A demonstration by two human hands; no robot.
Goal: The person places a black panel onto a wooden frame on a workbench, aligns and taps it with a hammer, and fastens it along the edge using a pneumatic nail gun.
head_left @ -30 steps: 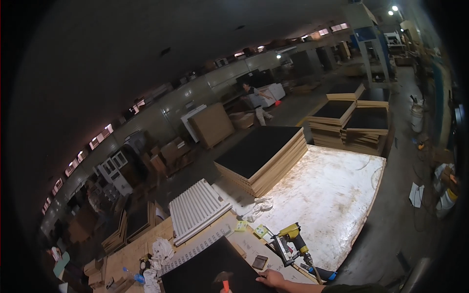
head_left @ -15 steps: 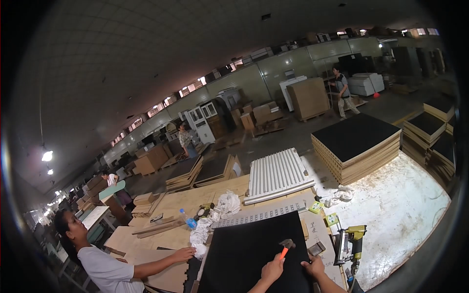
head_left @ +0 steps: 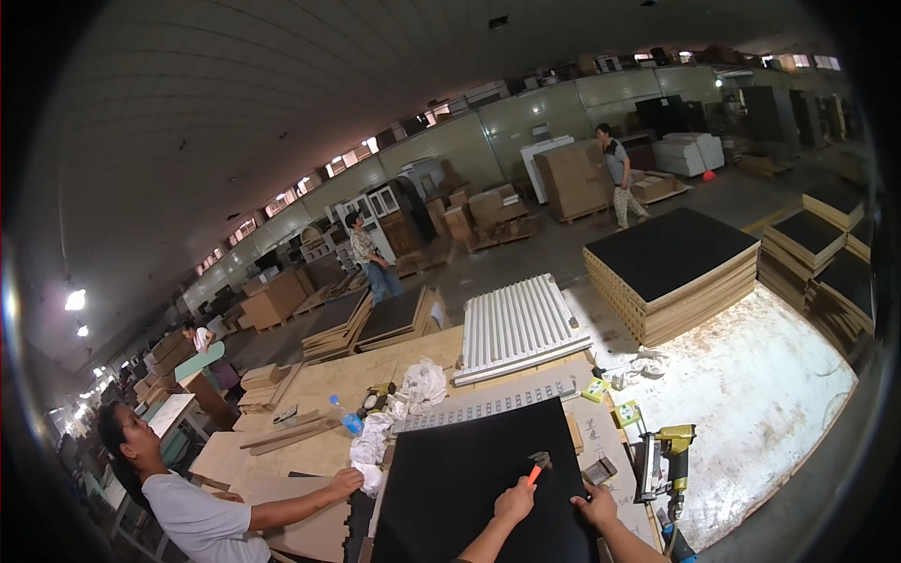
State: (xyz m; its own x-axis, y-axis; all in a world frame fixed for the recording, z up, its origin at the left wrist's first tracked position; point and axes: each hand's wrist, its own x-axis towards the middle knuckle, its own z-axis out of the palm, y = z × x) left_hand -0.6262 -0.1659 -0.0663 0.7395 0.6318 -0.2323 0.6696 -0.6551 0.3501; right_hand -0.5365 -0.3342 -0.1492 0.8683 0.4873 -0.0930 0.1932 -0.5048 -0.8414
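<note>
A large black panel lies flat in front of me on the bench. Above its right part, my left hand is closed round the orange handle of a hammer, whose metal head points away from me. At the panel's right edge, my right hand grips the border, its thumb on the top face; the fingers are partly hidden. A small dark metal-looking block sits just beyond that hand. On the right lies a yellow-green and black nail gun.
A co-worker stands at the left, one hand near crumpled white wrapping and a water bottle. White slatted panels and stacked black-topped boards stand farther back. Two tape measures lie near the panel. Other people walk behind.
The view has shifted slightly, so the bench sits farther left. The hammer has turned and stays above the panel. A person behind has walked left; another has moved into fuller view.
</note>
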